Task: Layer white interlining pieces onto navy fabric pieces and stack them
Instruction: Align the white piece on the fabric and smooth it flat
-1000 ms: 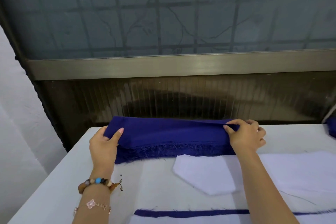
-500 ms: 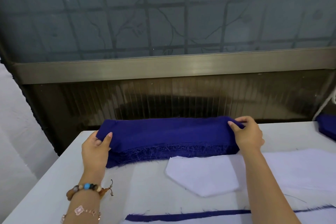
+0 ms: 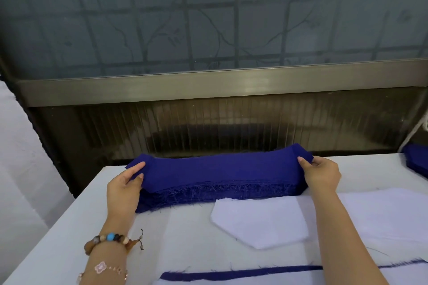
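A thick stack of navy fabric pieces [image 3: 220, 190] with frayed front edges lies along the far side of the white table [image 3: 69, 238]. Its top navy piece [image 3: 220, 169] is raised at both ends. My left hand [image 3: 126, 187] pinches the left end of that piece, and my right hand [image 3: 320, 172] pinches the right end. White interlining pieces [image 3: 261, 222] lie flat in front of the stack, spreading to the right. At the near edge a navy strip [image 3: 243, 274] shows under a white piece [image 3: 231, 282].
A dark window frame [image 3: 208, 85] and ribbed panel stand right behind the table. More navy fabric [image 3: 416, 162] sits at the far right edge. A white cord [image 3: 414, 134] hangs above it. The table's left edge drops off beside my left arm.
Both hands have lifted the ends of the top navy piece off the stack, so its corners now stick up. The camera view has shifted slightly.
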Tool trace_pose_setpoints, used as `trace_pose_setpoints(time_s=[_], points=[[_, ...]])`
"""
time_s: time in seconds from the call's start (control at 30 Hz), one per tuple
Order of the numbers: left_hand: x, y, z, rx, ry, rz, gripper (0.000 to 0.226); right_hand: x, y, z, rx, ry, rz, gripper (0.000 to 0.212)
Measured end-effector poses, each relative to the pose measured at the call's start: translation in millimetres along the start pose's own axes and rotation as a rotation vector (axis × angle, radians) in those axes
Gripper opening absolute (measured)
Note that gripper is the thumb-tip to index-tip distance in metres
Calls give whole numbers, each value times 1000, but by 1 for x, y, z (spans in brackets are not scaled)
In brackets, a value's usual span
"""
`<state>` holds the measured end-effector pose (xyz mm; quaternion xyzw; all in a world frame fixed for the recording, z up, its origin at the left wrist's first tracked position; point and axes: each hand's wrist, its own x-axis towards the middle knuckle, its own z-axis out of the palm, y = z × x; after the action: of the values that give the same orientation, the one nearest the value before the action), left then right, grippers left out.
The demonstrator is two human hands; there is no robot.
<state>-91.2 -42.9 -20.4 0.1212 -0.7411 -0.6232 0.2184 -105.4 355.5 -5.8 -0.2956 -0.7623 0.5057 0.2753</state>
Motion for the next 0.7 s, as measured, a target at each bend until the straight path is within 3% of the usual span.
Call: trace_pose_setpoints(time_s=[0.27,0.7], points=[[-7,6,-2,-13,-42,-26,37,0,-2,-4,-70,14,0,25],[-57,65,-11,-75,-84,34,37,8,-6,-78,-59,-49,-68,14]])
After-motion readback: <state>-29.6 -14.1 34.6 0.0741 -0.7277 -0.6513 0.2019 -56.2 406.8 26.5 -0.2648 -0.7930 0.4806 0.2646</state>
